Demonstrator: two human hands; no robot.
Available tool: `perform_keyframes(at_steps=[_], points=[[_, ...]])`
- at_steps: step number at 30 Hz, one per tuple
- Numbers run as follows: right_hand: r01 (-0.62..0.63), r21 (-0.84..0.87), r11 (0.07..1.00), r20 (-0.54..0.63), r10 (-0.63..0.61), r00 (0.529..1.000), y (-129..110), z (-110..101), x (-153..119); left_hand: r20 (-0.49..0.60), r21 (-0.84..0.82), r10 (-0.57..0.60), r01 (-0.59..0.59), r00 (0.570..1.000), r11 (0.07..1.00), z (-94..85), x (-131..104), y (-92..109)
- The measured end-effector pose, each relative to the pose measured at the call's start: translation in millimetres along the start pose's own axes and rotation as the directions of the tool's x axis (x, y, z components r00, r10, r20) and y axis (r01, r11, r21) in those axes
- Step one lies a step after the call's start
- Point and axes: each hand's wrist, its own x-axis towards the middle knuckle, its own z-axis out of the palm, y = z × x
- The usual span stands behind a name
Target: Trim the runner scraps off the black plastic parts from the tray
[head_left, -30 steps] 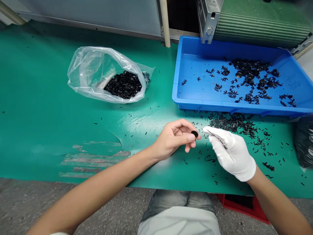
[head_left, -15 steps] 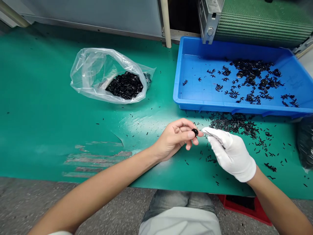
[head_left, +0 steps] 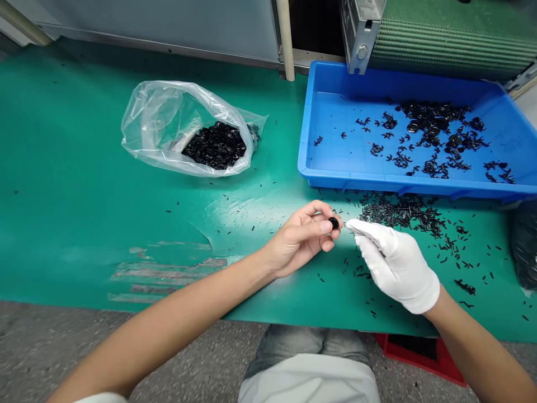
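Note:
My bare left hand (head_left: 305, 238) is closed, pinching a small round glossy black plastic part (head_left: 334, 223) between thumb and fingers. It is held just above the green mat, and its edge faces right. My right hand (head_left: 392, 260), in a white glove, is closed too, with thumb and fingers brought together. Its fingertips point left, a small gap away from the black part. Whatever the gloved fingers grip is mostly hidden; only a thin dark sliver shows between them.
A clear plastic bag (head_left: 153, 143) of black parts lies open at left. Behind my hands stands a blue tray (head_left: 335, 157) with black pieces. Short black scraps (head_left: 403, 215) litter the green mat (head_left: 75, 224). A conveyor (head_left: 453, 39) overhangs the tray; a dark bag (head_left: 525, 246) sits at right.
The black part has turned in my left fingers, and the left fingertips have curled back slightly to the left. My right hand has hardly moved.

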Motion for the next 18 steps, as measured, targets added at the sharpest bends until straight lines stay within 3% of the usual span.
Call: perform_keyframes(at_steps=[9, 18], points=[[0.059, -0.099, 0.993, -0.012, -0.061, 0.998, -0.6, 0.1, -0.8, -0.039, 0.043, 0.050, -0.048, 0.998, 0.998, 2.2, -1.0, 0.0], [0.123, -0.471, 0.874, 0.036, -0.120, 0.992, -2.4, -1.0, -0.7, -0.038, 0.274, 0.143, -0.128, 0.989, 0.953, 3.8, -3.8, -3.0]])
